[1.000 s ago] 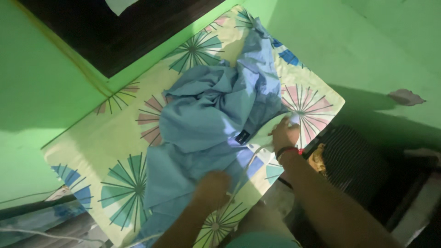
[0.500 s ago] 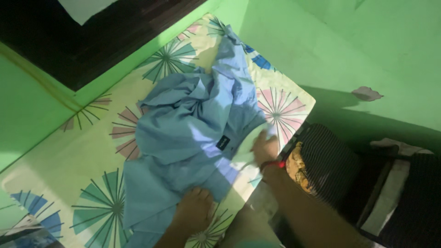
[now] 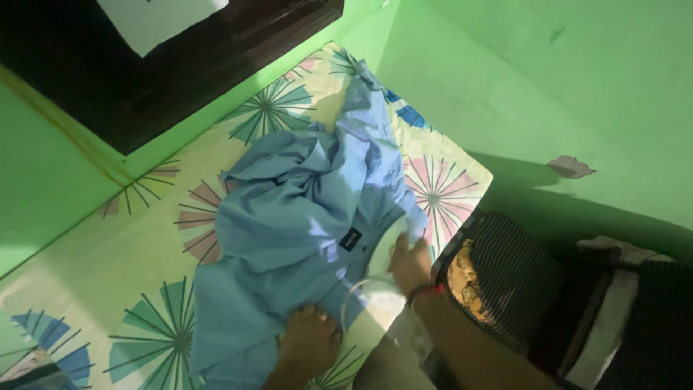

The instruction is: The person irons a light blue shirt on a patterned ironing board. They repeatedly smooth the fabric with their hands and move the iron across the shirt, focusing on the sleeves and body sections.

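Green walls close round a bench [image 3: 108, 260] spread with a fan-print cloth, and on it a crumpled blue shirt [image 3: 303, 209] lies with its long axis running from the near edge toward the far corner. My left hand [image 3: 310, 339] presses flat, fingers spread, on the shirt's near hem. My right hand [image 3: 410, 261] sits just right of the shirt's middle, curled on something pale at its edge; I cannot tell how firmly.

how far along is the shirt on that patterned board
Done: the blue shirt lies spread on the patterned board. In hand: the left hand presses its lower edge, and the right hand rests on a white object at its side, likely an iron. Left: the shirt is heavily creased all over.
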